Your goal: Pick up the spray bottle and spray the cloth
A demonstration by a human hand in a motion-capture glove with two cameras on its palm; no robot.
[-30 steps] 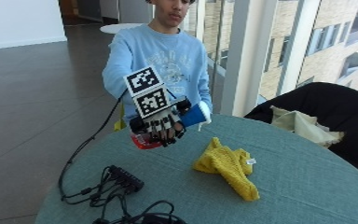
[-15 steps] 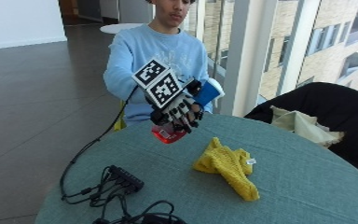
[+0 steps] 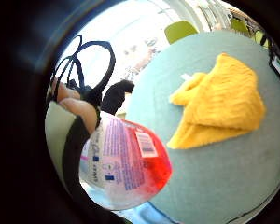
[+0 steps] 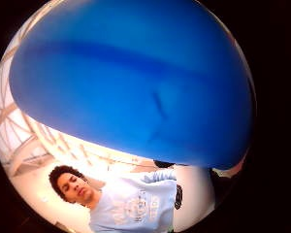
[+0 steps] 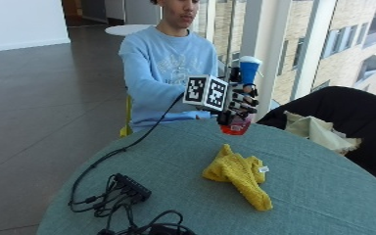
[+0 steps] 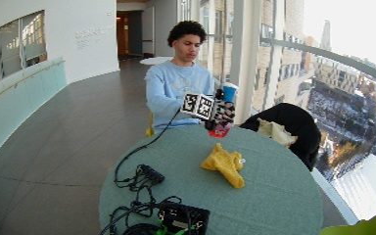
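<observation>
My gloved right hand (image 5: 240, 100) grips a spray bottle (image 5: 237, 125) and holds it upright in the air above the far side of the round table (image 5: 175, 161). The bottle has a blue head (image 5: 248, 67) and a red liquid base (image 3: 151, 170); its blue head (image 4: 136, 82) fills the thumb side palm view. A crumpled yellow cloth (image 5: 239, 175) lies on the table below and in front of the bottle, also seen as the yellow cloth (image 3: 219, 107) in the little finger side palm view and the cloth (image 6: 223, 164) in the wide view.
A black power strip with tangled cables (image 5: 126, 193) lies at the table's near left. A black chair with a beige cloth (image 5: 325, 122) stands to the right of the table. The person's bare hand is out of sight behind the gloved one.
The hand has lifted the bottle higher and turned it upright, moving to the right above the table's far side. The cloth has stayed in place.
</observation>
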